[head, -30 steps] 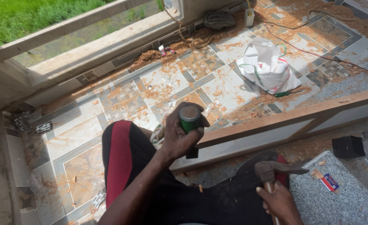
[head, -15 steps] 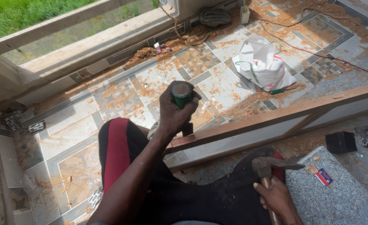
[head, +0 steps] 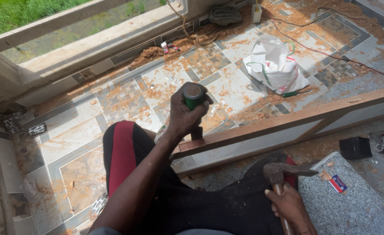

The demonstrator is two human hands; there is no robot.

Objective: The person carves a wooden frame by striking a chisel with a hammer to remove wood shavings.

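My left hand (head: 184,116) grips a chisel by its green handle (head: 194,95), held upright with the blade end down on a long wooden frame piece (head: 287,122) that runs across the floor. My right hand (head: 287,206) holds the wooden shaft of a claw hammer; its dark metal head (head: 281,169) sits low at the lower right, well apart from the chisel top. My legs in black trousers with a red stripe (head: 122,152) lie under the frame piece.
Patterned floor tiles (head: 131,95) are strewn with wood chips. A white plastic bag (head: 274,65) lies beyond the frame. A grey stone slab (head: 352,204), a small black box (head: 355,148) and a window sill (head: 87,39) are around. A red cable crosses the floor at upper right.
The view has shifted slightly; my left hand with the chisel stays on the frame piece. The hammer in my right hand stays low, little changed.
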